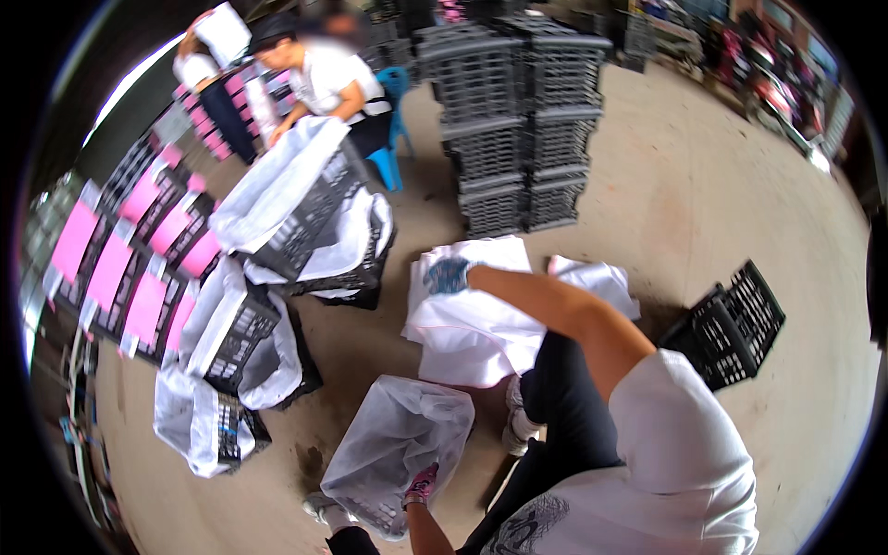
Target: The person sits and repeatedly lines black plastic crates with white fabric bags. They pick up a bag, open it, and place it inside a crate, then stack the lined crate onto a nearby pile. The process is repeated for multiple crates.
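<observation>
My right hand [449, 276], in a blue-grey glove, rests on a stack of white woven sacks or liners [479, 333] with thin pink edging. Whether its fingers grip the top piece is hidden. At the bottom of the view my left hand [422, 483], in a pink patterned glove, reaches into a crate with a white liner [395, 423] between my feet. It touches the liner near the side closest to me, and its fingertips are hard to make out. The liner is folded out over the rim, with loose creases inside.
Beside the stack lies another folded white sack [600, 284]. A black plastic crate [728, 329] stands at right. Lined crates [232, 333] and pink-labelled crates [149, 305] fill the left. Tall black crate stacks [492, 132] rise behind. A seated person [333, 83] leans over a lined crate; another stands beyond.
</observation>
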A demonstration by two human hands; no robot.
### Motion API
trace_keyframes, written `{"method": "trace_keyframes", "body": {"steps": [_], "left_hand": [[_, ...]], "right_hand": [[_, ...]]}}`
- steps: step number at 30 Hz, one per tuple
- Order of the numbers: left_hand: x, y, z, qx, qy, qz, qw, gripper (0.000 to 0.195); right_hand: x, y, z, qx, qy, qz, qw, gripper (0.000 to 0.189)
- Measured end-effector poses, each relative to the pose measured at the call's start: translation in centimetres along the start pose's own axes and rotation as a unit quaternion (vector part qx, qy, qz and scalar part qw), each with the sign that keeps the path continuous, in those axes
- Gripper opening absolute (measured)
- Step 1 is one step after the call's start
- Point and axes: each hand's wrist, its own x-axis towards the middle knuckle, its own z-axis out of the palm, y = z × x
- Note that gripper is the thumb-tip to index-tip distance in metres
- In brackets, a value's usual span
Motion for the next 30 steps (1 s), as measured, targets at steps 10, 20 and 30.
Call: {"method": "trace_keyframes", "body": {"steps": [10, 20, 30], "left_hand": [[-3.8, 3.9, 0.2, -0.192, 0.125, -0.123, 0.966, 0.026], [-3.7, 3.1, -1.7, -0.132, 0.136, -0.199, 0.962, 0.036], [-5.8, 8.9, -2.2, -0.065, 0.200, -0.201, 0.957, 0.029]], "right_hand": [[-43.1, -12.5, -19.5, -0.322, 0.235, 0.592, 0.700, 0.035], [-51.9, -15.3, -16.6, -0.324, 0.021, 0.650, 0.687, 0.039], [-59.0, -21.7, -16.1, -0.425, -0.001, 0.531, 0.733, 0.054]]}}
